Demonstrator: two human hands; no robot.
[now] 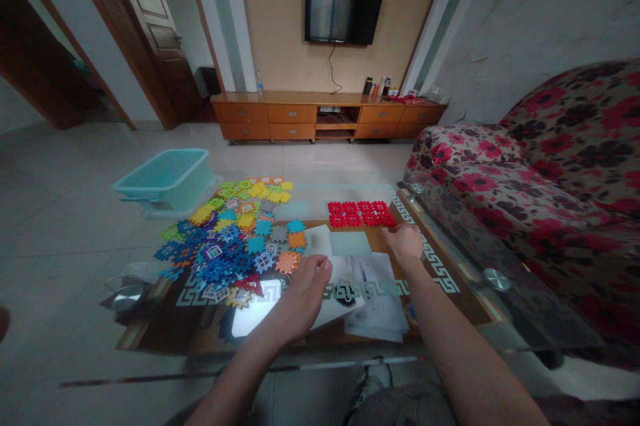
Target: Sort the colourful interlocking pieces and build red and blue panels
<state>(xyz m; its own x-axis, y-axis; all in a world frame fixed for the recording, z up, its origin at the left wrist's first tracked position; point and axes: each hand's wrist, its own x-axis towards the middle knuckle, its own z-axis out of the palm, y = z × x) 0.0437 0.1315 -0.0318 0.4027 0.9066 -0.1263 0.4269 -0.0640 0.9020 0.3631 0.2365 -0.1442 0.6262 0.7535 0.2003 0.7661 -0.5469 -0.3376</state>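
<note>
Several red interlocking plastic tiles (353, 214) lie in two rows on the glass table. My right hand (406, 243) is at the near right corner of these rows, its fingers closed at the edge of the last red tile (387, 219). Closer to me, my left hand (311, 283) hovers over the table with its fingers curled in; whatever may be inside them is hidden. A large loose pile of interlocking tiles (235, 249) in blue, yellow, green, orange and grey spreads to the left of my left hand. Some pieces in it have window shapes.
Printed papers (377, 309) and a bright white rectangle (255, 313) show around my forearms, at or under the glass. A turquoise plastic bin (167, 179) stands beyond the pile at the left. A flowered sofa (500, 166) borders the right side. Across the room is a wooden TV cabinet (293, 113).
</note>
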